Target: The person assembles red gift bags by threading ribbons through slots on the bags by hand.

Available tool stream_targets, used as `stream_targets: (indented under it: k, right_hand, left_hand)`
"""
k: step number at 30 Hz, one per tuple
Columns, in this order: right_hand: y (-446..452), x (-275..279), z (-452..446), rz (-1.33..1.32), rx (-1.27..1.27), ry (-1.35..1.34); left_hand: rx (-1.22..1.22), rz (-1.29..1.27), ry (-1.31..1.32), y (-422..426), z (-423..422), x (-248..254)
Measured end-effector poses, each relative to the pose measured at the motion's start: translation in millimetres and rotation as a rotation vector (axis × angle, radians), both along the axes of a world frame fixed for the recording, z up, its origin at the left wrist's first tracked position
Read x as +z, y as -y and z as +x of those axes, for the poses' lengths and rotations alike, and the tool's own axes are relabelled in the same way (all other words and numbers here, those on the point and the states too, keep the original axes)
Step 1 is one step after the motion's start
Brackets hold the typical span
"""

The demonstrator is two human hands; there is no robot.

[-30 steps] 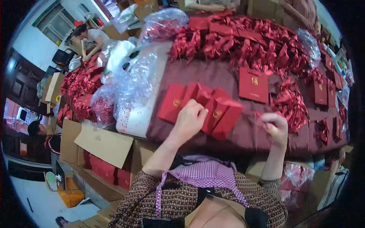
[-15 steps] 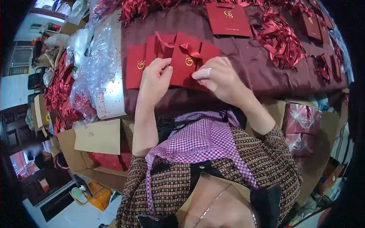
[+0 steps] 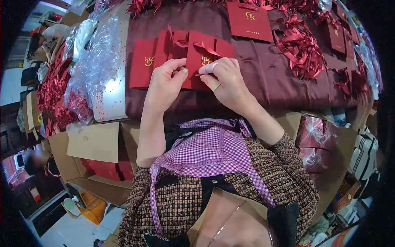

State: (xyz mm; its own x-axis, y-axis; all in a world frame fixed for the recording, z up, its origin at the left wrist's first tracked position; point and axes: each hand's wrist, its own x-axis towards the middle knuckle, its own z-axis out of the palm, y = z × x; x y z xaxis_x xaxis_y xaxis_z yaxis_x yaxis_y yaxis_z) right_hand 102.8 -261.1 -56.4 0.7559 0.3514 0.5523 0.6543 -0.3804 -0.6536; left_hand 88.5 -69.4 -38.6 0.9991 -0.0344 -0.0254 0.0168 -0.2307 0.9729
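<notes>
Several red paper gift bags (image 3: 142, 61) with gold emblems lie overlapping on the dark maroon cloth in front of me. One red gift bag (image 3: 199, 51) on top is between my hands, a red satin ribbon (image 3: 207, 47) across its upper part. My left hand (image 3: 168, 82) is closed in a pinch at this bag's left edge. My right hand (image 3: 226, 82), with a white covering on one finger, has its fingertips together over the bag's lower front. A small dark red bit shows at those fingertips; what it is cannot be made out.
Another red bag (image 3: 249, 24) lies farther back, beside a heap of red ribbons (image 3: 300, 49). Clear plastic wrap (image 3: 96, 61) covers the left side. Open cardboard boxes (image 3: 92, 142) with red goods flank me. Another person's hand (image 3: 363, 105) is at the right table edge.
My right hand has shifted left, closer to my left hand, and its fingertips are now over the bag's lower front. The camera view has turned slightly. Another person's arm has appeared at right.
</notes>
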Motion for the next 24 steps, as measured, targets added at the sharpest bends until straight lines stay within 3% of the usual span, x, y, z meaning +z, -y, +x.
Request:
stream_targets:
  k: [6, 12, 24]
  right_hand:
    - [-2.8, -6.9, 0.9, -0.069, -0.003, 0.069]
    - [-4.1, -10.2, 1.7, -0.069, 0.023, 0.064]
    - [-4.2, -4.3, 0.2, -0.131, 0.024, 0.127]
  left_hand:
    - [-0.175, 0.128, 0.087, -3.8, -8.7, 8.7]
    - [-0.095, 0.004, 0.009, -2.4, -14.2, 2.0]
    - [-0.056, 0.016, -0.003, -4.0, -11.9, -1.2]
